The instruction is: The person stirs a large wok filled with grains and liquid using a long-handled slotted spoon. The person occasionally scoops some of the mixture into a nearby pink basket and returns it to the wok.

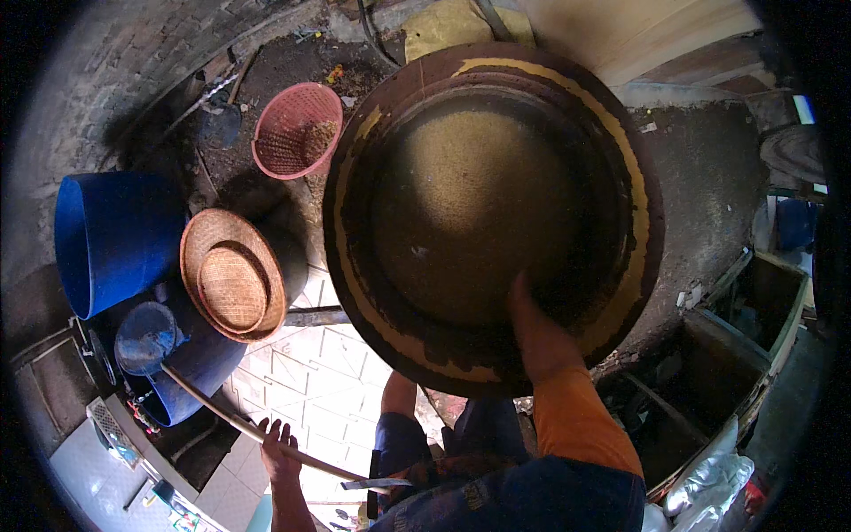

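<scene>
My left hand (278, 447) holds the long wooden handle (223, 412) of a round mesh strainer (145, 339), low on the left. The strainer's head is in front of the blue barrels. My right arm, in an orange sleeve, reaches over the near rim of a large round vat (641, 199). My right hand (522, 296) is inside the vat, dark and blurred, so its fingers and anything in them cannot be made out. A pale tan, grainy mass (465, 166) shows in the vat under a patch of light. Whether liquid covers it is unclear.
A blue barrel (126, 239) lies at left, with another blue barrel (206, 372) below it. Woven trays (233, 289) sit beside them. A pink plastic basket (292, 133) with loose bits stands left of the vat. Open troughs (691, 359) and plastic bags (708, 485) are at right.
</scene>
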A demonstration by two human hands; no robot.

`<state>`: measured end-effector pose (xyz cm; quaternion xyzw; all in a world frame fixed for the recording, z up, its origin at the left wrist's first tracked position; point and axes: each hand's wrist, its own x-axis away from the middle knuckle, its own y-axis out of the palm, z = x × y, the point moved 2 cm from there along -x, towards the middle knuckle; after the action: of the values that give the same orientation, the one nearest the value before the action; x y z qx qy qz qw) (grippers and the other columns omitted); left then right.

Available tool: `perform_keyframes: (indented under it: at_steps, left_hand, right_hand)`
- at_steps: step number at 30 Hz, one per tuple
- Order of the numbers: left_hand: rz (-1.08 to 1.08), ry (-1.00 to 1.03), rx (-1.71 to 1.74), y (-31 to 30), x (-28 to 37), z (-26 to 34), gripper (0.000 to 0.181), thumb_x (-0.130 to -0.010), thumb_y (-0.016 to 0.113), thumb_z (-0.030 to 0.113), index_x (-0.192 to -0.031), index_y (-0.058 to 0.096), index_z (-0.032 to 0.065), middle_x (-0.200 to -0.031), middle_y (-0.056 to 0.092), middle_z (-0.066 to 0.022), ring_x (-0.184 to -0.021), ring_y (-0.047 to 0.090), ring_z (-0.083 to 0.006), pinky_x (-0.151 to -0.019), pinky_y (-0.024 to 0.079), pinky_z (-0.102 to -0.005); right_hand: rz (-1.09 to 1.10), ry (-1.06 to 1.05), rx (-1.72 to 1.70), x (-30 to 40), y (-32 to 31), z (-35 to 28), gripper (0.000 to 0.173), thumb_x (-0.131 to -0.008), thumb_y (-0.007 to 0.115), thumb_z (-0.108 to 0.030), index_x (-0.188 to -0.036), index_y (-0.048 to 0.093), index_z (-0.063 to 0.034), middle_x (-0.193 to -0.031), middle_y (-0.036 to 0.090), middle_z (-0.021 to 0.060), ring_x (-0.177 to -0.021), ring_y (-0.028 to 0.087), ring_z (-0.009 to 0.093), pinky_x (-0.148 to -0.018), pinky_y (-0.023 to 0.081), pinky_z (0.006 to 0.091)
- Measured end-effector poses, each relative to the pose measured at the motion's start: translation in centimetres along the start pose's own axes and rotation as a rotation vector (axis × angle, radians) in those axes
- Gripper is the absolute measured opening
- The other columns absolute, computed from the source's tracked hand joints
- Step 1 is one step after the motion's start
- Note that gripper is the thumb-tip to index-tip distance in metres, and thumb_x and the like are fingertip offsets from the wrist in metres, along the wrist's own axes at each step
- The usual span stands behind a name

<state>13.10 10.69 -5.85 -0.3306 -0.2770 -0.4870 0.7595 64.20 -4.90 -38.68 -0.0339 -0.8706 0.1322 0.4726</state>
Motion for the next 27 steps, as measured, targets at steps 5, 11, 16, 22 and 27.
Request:
perform_keyframes:
  at_steps: [5,11,16,22,27]
  left_hand:
    - [0.054,-0.056,-0.04,-0.2,-0.8,-2.1,0.047,-0.072,0.046,0.009,-0.117,0.04,0.02,-0.104,0.051,-0.0014,-0.092,0.048,-0.0168,-0.072,0.038,-0.0304]
    - [0.035,-0.104,-0.137,-0.5,-1.1,-4.6,0.049,-0.076,0.055,0.026,-0.121,0.035,0.0207,-0.11,0.045,-0.0029,-0.094,0.046,-0.0178,-0.069,0.04,-0.0289]
    - [-0.025,-0.117,-0.159,-0.5,-1.3,-5.9,0.052,-0.073,0.057,0.028,-0.12,0.035,0.0217,-0.108,0.047,-0.0017,-0.095,0.046,-0.0187,-0.072,0.036,-0.0302]
    - [0.0,-0.129,-0.178,0.7,-0.9,-5.8,0.057,-0.066,0.056,0.021,-0.119,0.036,0.0215,-0.108,0.047,-0.0023,-0.094,0.046,-0.0185,-0.073,0.035,-0.0327]
    - [0.011,-0.105,-0.201,2.4,-0.1,-4.9,0.054,-0.063,0.051,0.011,-0.115,0.04,0.0202,-0.106,0.049,-0.0032,-0.09,0.05,-0.0183,-0.07,0.036,-0.0342]
  right_hand:
    - [0.028,-0.176,0.118,-3.1,4.3,-1.4,0.067,-0.084,0.038,-0.05,-0.13,0.027,-0.0027,-0.133,0.031,0.0159,-0.117,0.034,0.031,-0.098,0.027,0.0405]
    - [0.022,-0.452,0.419,-4.9,9.0,-4.6,0.065,-0.084,0.039,-0.049,-0.129,0.028,-0.0028,-0.132,0.031,0.0161,-0.117,0.034,0.031,-0.097,0.027,0.0407]
    - [0.034,-0.775,0.768,-4.8,13.4,-7.8,0.064,-0.084,0.039,-0.049,-0.128,0.029,-0.0028,-0.131,0.032,0.0163,-0.116,0.035,0.032,-0.097,0.028,0.0409]
    - [-0.082,-1.15,1.121,-1.5,20.1,-7.0,0.063,-0.084,0.04,-0.048,-0.127,0.03,-0.0029,-0.13,0.032,0.0166,-0.115,0.035,0.032,-0.097,0.028,0.0411]
    - [-0.316,-1.373,1.274,3.1,22.3,-2.4,0.062,-0.084,0.041,-0.047,-0.125,0.031,-0.0029,-0.129,0.033,0.0168,-0.115,0.035,0.032,-0.096,0.028,0.0413]
